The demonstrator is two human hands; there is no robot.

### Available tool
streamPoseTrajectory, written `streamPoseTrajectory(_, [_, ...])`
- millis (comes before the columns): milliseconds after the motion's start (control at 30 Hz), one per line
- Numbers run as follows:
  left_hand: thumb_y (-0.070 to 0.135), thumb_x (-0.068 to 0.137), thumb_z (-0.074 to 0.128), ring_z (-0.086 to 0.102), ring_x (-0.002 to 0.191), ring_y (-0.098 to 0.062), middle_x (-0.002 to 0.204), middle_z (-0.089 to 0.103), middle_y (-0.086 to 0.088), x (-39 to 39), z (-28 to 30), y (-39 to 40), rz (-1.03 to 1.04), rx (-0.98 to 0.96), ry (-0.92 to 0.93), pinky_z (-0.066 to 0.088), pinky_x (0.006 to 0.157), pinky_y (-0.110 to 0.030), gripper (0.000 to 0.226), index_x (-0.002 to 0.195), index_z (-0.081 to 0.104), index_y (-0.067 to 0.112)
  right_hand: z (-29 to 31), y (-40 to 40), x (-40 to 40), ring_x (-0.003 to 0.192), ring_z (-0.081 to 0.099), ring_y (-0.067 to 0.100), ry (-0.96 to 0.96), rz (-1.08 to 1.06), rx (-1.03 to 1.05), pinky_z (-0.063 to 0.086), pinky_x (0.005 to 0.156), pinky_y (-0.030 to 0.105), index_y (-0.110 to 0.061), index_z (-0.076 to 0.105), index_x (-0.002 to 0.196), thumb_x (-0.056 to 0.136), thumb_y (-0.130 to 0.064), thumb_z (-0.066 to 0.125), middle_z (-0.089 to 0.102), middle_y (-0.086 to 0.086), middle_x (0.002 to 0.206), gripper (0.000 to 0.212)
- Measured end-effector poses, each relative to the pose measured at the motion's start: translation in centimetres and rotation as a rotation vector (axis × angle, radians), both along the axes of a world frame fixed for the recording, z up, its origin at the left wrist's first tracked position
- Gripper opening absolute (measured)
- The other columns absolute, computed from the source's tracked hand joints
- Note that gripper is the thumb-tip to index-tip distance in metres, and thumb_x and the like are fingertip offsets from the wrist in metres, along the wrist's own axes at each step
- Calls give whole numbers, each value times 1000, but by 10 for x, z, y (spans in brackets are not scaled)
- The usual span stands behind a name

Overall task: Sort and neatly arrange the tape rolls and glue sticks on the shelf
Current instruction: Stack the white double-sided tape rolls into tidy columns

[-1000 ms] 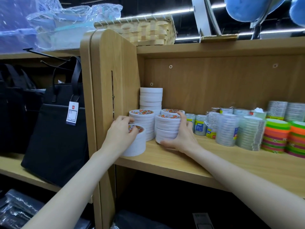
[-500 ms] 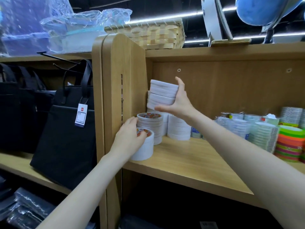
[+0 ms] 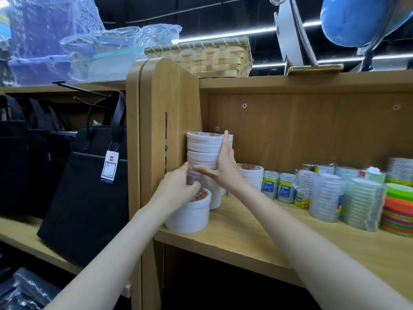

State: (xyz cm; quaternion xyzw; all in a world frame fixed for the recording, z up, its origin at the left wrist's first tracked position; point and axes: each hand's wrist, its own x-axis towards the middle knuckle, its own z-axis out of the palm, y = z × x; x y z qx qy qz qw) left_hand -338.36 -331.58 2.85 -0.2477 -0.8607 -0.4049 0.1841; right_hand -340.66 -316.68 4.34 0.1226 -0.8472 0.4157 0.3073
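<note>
White double-sided tape rolls form a tall stack (image 3: pixel 204 153) at the left end of the wooden shelf (image 3: pixel 257 238), hard against the upright side panel (image 3: pixel 169 121). The person's right hand (image 3: pixel 224 168) grasps this stack from its right side, fingers reaching up along the rolls and the thumb spread across the front near the middle. The left hand (image 3: pixel 178 186) touches the lower part of the same stack with its fingertips, fingers bent around the rolls, while its palm lies over a wider white tape roll (image 3: pixel 190 211) that stands at the front edge of the shelf, just before the stack. Behind the right wrist sits a shorter pile of white rolls (image 3: pixel 251 175) with an orange-printed label on top. Further right stand small clear tape rolls with blue labels (image 3: pixel 279 185), then wrapped columns of clear tape (image 3: pixel 326 198) and a pile of bright green and orange tape rolls (image 3: pixel 399 209). A black bag (image 3: pixel 89 193) with a price tag hangs left of the panel, and a woven basket (image 3: pixel 201 57) rests on top of the unit.
</note>
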Motion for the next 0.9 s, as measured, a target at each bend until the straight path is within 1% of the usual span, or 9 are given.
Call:
streamPoseTrajectory(67, [8, 86, 52, 53, 118, -27, 118, 59, -12, -1, 0, -2, -9, 29, 49, 42, 97, -34, 50, 135, 41, 4, 2, 11, 2, 136, 26, 17, 16, -10, -30, 23, 114, 36, -20, 5, 149, 76, -41, 73, 25, 7, 149, 102])
streamPoseTrajectory(167, [11, 90, 51, 33, 136, -17, 150, 30, -7, -4, 1, -2, 20, 43, 202, 25, 111, -25, 64, 147, 22, 11, 5, 26, 10, 139, 27, 17, 99, 9, -74, 32, 107, 30, -25, 13, 149, 91, -34, 57, 26, 1, 152, 73])
streamPoseTrajectory(267, [13, 92, 49, 22, 137, -9, 158, 4, 0, -7, 9, 5, 31, -30, 287, 15, 96, -7, 72, 150, 7, 17, 8, 24, 11, 144, 12, 13, 143, 44, 94, 18, 116, 32, -20, 16, 148, 98, -25, 43, 17, -2, 156, 57])
streamPoseTrajectory(367, [13, 91, 49, 20, 139, -12, 158, -7, 3, -12, 16, 11, 12, -76, 282, 21, 94, -12, 76, 150, 2, 17, 7, 16, 7, 143, 17, 10, 134, 68, 43, 17, 117, 30, -19, 22, 147, 101, -22, 38, 23, -4, 154, 49])
streamPoseTrajectory(533, [11, 90, 50, 36, 132, -12, 158, 5, 4, -20, 9, 10, -56, -50, 161, 28, 93, -15, 83, 149, -7, 27, 10, 17, 3, 124, 45, 21, 61, 76, -79, 33, 103, 27, -27, 24, 147, 98, -26, 44, 42, -12, 133, 53])
streamPoseTrajectory(633, [6, 87, 50, 48, 101, -1, 148, 32, 6, -22, 4, 7, -125, 58, 104, 39, 89, -20, 83, 149, 1, 33, 10, 22, 3, 128, 42, 13, 3, 157, -83, 34, 108, 32, -37, 21, 146, 92, -32, 56, 34, -13, 144, 64])
streamPoseTrajectory(700, [6, 87, 50, 49, 91, -4, 139, 45, 1, -23, 5, 5, -105, 75, 74, 42, 88, -24, 82, 149, 4, 34, 8, 25, 3, 131, 37, 8, -11, 191, -32, 33, 110, 36, -39, 19, 145, 86, -30, 66, 28, -19, 146, 76])
streamPoseTrajectory(800, [7, 86, 51, 57, 100, -13, 139, 45, -2, -22, 8, 7, -80, 76, 80, 45, 94, -29, 81, 149, 6, 33, 8, 25, 3, 120, 39, 0, 5, 200, -95, 36, 105, 28, -33, 22, 146, 84, -20, 69, 33, -13, 145, 79])
streamPoseTrajectory(900, [9, 86, 50, 55, 111, -15, 142, 42, 0, -23, 9, 7, -58, 67, 81, 45, 96, -34, 80, 149, 6, 33, 9, 21, 2, 126, 42, 12, 42, 126, -92, 40, 103, 32, -31, 23, 146, 80, -21, 73, 34, -7, 147, 82])
